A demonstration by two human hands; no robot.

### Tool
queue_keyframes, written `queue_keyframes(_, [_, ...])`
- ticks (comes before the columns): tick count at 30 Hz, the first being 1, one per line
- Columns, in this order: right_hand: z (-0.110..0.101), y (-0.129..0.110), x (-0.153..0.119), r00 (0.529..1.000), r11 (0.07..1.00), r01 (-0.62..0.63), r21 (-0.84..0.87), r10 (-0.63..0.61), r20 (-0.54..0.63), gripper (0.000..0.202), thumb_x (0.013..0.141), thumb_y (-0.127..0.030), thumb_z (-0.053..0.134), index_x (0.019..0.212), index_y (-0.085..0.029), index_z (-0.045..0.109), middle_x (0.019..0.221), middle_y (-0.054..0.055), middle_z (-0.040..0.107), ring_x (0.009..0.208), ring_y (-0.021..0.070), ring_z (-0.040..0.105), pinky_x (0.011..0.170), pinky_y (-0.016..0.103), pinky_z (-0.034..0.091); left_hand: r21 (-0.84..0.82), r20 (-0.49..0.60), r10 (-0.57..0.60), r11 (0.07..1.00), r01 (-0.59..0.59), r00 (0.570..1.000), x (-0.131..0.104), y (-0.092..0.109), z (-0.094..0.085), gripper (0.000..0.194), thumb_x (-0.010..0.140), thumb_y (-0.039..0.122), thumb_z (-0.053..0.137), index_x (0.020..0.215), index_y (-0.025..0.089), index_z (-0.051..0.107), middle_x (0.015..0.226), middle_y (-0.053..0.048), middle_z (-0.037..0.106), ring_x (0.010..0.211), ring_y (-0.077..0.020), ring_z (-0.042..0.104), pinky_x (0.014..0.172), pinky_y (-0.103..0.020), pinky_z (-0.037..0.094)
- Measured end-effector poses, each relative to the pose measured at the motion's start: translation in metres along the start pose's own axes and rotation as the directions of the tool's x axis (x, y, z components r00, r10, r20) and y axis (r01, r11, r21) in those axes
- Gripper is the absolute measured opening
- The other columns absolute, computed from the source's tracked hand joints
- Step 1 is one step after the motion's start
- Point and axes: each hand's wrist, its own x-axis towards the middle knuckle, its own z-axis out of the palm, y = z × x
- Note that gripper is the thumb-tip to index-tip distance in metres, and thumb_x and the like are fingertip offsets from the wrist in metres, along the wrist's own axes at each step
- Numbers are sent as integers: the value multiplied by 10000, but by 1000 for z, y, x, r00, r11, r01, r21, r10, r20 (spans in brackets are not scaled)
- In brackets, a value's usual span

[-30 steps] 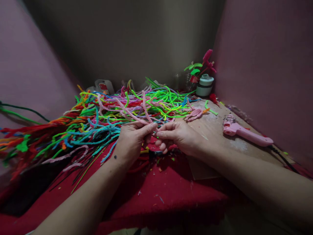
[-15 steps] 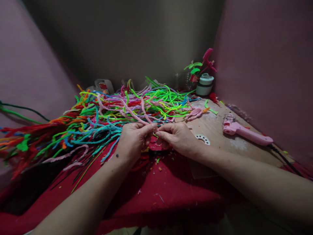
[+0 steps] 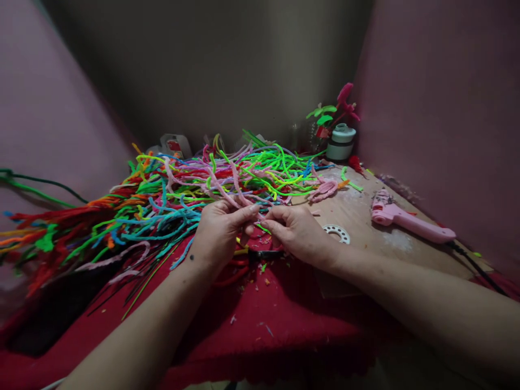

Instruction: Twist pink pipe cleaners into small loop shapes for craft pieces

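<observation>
My left hand [image 3: 221,230] pinches a pink fuzzy stem [image 3: 222,189] between thumb and fingers, and the stem's lengths rise past the fingertips toward the pile. Close beside it, my right hand [image 3: 298,233] has thumb and index finger pressed together on the same pink piece, mostly hidden by the fingers. Behind both hands lies a large tangled pile of coloured fuzzy stems [image 3: 162,225]. A looped pink piece [image 3: 324,190] rests at the pile's right end.
On the board [image 3: 361,216] at the right are a pink glue gun [image 3: 414,221] with a black cord and a white ring with holes [image 3: 337,234]. A pale lidded jar [image 3: 340,142] stands behind, beside fuzzy flowers [image 3: 345,100]. Scraps dot the red cloth [image 3: 292,319].
The fingertips of my two hands have parted slightly, showing a bit of pink stem between them. The whole view has shifted a little.
</observation>
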Motion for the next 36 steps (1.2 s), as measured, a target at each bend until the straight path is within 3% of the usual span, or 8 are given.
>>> queue_keyframes(3, [0, 1, 1, 977, 945, -184, 270, 146, 153, 235, 834, -284, 504, 649, -146, 545, 510, -29, 528, 400, 65, 446, 430, 207, 348, 11, 32, -29, 1000, 29, 999, 2, 0, -2, 185, 684, 286, 697, 694, 136, 589, 497, 31, 528, 396, -61, 440, 360, -162, 325])
queue_keyframes(7, [-1, 3, 2, 944, 789, -298, 537, 163, 286, 166, 792, -270, 557, 719, -124, 589, 599, -1, 614, 452, 72, 532, 486, 215, 455, 14, 103, -18, 1000, 16, 995, 3, -3, -4, 187, 696, 282, 687, 664, 131, 581, 519, 27, 531, 422, -59, 458, 407, -170, 347])
queue_keyframes(10, [-1, 3, 2, 942, 773, -319, 548, 193, 275, 180, 785, -277, 579, 693, -123, 575, 555, -6, 611, 399, 64, 510, 433, 197, 430, 30, 90, -8, 1000, 5, 996, 1, -4, -2, 173, 690, 266, 687, 666, 133, 580, 513, 37, 511, 410, -45, 415, 399, -166, 310])
queue_keyframes(15, [-1, -3, 0, 952, 831, -298, 470, 225, 206, 227, 804, -275, 572, 632, -131, 539, 494, -30, 571, 328, 40, 447, 355, 162, 341, 145, -85, 82, 987, -69, 993, -5, 4, 8, 155, 713, 230, 647, 632, 137, 552, 441, 56, 460, 380, -43, 367, 380, -166, 277])
queue_keyframes(18, [1, 0, 0, 954, 793, -289, 536, 191, 231, 244, 786, -326, 605, 651, -131, 551, 534, -17, 597, 371, 45, 482, 388, 164, 378, 184, -130, 113, 979, -88, 985, -6, 8, 10, 129, 712, 185, 632, 626, 129, 554, 447, 56, 469, 387, -40, 368, 383, -163, 274])
queue_keyframes(22, [3, 7, 1, 945, 705, -310, 638, 152, 291, 283, 769, -403, 626, 705, -130, 582, 593, 6, 633, 415, 55, 517, 432, 181, 428, 134, -97, 92, 988, -79, 991, -2, 6, 4, 171, 728, 212, 620, 601, 139, 531, 417, 60, 438, 365, -44, 350, 372, -173, 254])
queue_keyframes(28, [1, 9, 2, 928, 590, -363, 721, 154, 340, 225, 739, -339, 665, 699, -125, 607, 640, 28, 659, 461, 70, 561, 467, 194, 465, 98, 46, 58, 993, -62, 997, 1, -2, -2, 192, 740, 276, 640, 639, 127, 572, 454, 34, 481, 386, -50, 396, 390, -176, 277])
queue_keyframes(36, [3, 8, 2, 939, 619, -339, 709, 176, 295, 247, 717, -274, 648, 550, -132, 535, 632, 53, 659, 514, 94, 590, 531, 229, 497, 41, 85, 6, 999, -10, 996, 0, -5, -4, 204, 737, 287, 660, 651, 138, 551, 455, 46, 461, 370, -35, 365, 367, -156, 228])
